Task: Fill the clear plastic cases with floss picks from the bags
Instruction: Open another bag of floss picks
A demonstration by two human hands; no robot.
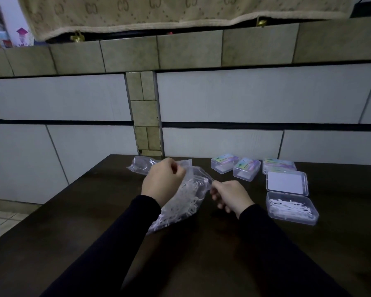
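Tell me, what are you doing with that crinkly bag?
A person is holding a clear bag of white floss picks over a dark table. The left hand grips the bag's top, and the right hand pinches its edge, as if pulling it open. To the right, an open case already holds picks, with its lid flipped back. Three closed cases sit behind it, and another bag lies at the back.

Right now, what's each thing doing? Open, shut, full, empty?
Bag: holds picks, both hands pinching its top.
Left hand: grips bag.
Right hand: pinches bag edge.
Open case: lid up, picks inside.
Labelled cases: shut.
Far bag: lying flat, contents unclear.
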